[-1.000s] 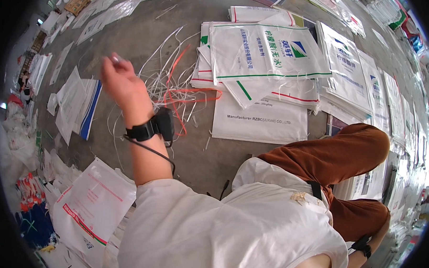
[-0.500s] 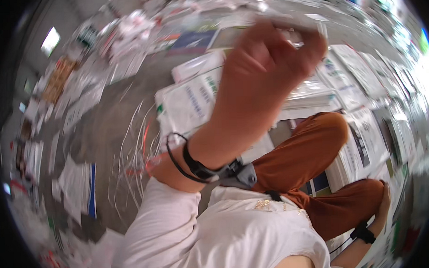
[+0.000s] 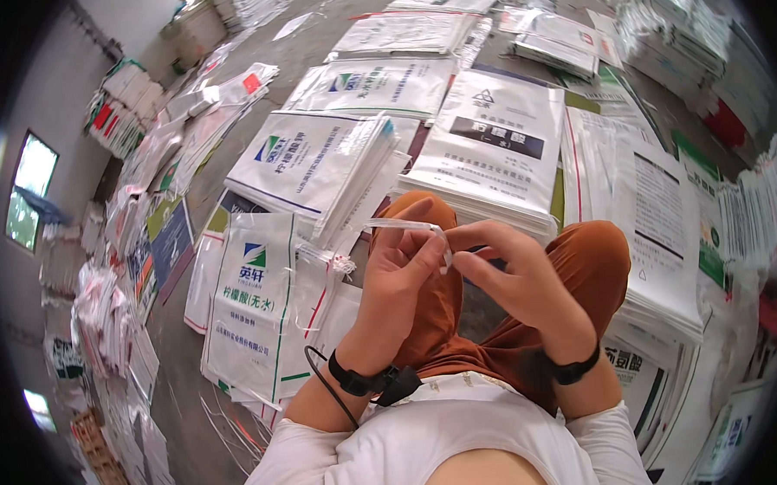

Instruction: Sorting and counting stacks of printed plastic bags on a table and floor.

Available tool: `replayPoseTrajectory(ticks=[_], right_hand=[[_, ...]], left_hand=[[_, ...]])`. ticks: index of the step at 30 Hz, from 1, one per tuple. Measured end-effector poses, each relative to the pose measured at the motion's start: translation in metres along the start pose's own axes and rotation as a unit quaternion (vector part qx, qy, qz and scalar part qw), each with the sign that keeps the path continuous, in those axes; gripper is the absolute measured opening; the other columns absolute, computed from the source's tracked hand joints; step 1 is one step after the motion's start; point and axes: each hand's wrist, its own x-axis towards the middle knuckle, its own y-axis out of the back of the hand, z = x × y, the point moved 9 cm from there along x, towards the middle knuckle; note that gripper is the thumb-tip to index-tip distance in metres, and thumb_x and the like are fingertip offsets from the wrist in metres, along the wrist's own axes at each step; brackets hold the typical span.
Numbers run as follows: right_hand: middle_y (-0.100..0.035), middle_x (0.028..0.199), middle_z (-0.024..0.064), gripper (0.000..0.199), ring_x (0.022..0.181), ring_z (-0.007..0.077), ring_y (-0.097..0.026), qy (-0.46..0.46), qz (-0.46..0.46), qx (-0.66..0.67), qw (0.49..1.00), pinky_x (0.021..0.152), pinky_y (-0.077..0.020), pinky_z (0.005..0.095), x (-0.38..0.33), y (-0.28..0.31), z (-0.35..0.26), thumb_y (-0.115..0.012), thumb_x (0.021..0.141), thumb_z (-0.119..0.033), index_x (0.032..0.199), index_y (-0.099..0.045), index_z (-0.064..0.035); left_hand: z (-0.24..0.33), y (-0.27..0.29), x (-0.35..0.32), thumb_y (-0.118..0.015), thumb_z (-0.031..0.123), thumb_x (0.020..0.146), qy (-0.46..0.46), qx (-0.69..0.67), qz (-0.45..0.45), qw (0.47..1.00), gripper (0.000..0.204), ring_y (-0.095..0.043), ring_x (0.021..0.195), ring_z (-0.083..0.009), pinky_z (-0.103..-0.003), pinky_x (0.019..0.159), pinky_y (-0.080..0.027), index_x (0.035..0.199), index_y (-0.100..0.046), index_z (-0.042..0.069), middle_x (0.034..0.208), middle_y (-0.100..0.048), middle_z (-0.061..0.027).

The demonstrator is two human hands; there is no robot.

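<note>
My left hand [image 3: 400,272] and my right hand [image 3: 515,267] meet just above my knees, in the middle of the view. A thin, whitish translucent plastic strip [image 3: 395,225] runs over the left fingers and bends down between the two hands. The left fingers are curled round it. My right thumb and forefinger pinch at its bent part. Ahead of the hands lies a stack of flat white printed bags [image 3: 480,165]. Nearest my left forearm is a flat white bag with a blue and green mark [image 3: 252,292].
More stacks of flat white bags [image 3: 401,34] extend ahead, and others [image 3: 643,214] lie close on the right. Loose thin strips [image 3: 227,427] lie on the concrete floor by my left elbow. Piled bundles [image 3: 105,307] line the left side. A bale [image 3: 127,106] stands by the wall.
My left hand, raised and blurred before, has come down in front of me. My right hand has left my knee and joined it at the strip. The view has turned.
</note>
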Motion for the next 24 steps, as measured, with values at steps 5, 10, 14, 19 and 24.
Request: replayPoseTrajectory(ticks=[5,10,14,19,24], right_hand=[[-0.074,0.099,0.0079,0.019,0.088,0.0105,-0.069,-0.102,0.036,0.111,0.988,0.078,-0.0548,0.0265,0.0,-0.017,0.048,-0.068,0.096,-0.01,0.111,-0.067,0.0021],[-0.072,0.092,0.0064,0.015,0.082,0.0088,-0.066,-0.139,0.056,0.132,0.98,0.075,-0.0532,0.0249,-0.003,-0.025,0.068,-0.067,0.096,-0.01,0.104,-0.065,0.0026],[-0.07,0.089,0.0049,0.015,0.081,0.0077,-0.065,-0.138,0.047,0.122,0.982,0.074,-0.0526,0.0243,-0.005,-0.031,0.07,-0.067,0.096,-0.011,0.101,-0.064,0.0025],[-0.068,0.087,0.0034,0.015,0.079,0.0072,-0.064,-0.189,0.038,0.173,0.966,0.071,-0.0511,0.023,-0.018,-0.039,0.082,-0.066,0.097,-0.012,0.099,-0.062,0.0021],[-0.069,0.092,0.0046,0.012,0.083,0.0097,-0.064,-0.208,-0.037,0.128,0.969,0.079,-0.052,0.0255,-0.028,-0.046,0.079,-0.066,0.096,-0.01,0.1,-0.063,0.0014]], left_hand=[[-0.022,0.013,0.004,-0.066,0.014,0.1,0.013,0.058,-0.01,0.998,0.047,-0.059,0.093,-0.0053,-0.021,0.083,-0.047,0.143,-0.051,0.002,0.104,-0.064,0.0005],[-0.032,0.023,0.002,-0.064,0.015,0.101,0.038,0.023,-0.032,0.999,0.042,-0.059,0.095,-0.0044,-0.021,0.084,-0.048,0.141,-0.054,0.004,0.107,-0.064,0.0008],[-0.022,0.029,0.002,-0.061,0.014,0.102,0.039,0.005,-0.025,0.999,0.04,-0.059,0.092,-0.0039,-0.021,0.079,-0.05,0.14,-0.054,0.003,0.108,-0.064,0.0003],[-0.012,0.065,0.01,-0.061,0.015,0.103,0.013,-0.007,0.053,0.999,0.04,-0.061,0.083,-0.0043,-0.02,0.072,-0.049,0.14,-0.053,0.002,0.108,-0.066,-0.0006],[-0.008,0.073,0.01,-0.06,0.017,0.103,0.015,-0.09,0.063,0.994,0.042,-0.064,0.081,-0.0053,-0.019,0.071,-0.05,0.141,-0.051,0.001,0.108,-0.069,-0.0037]])
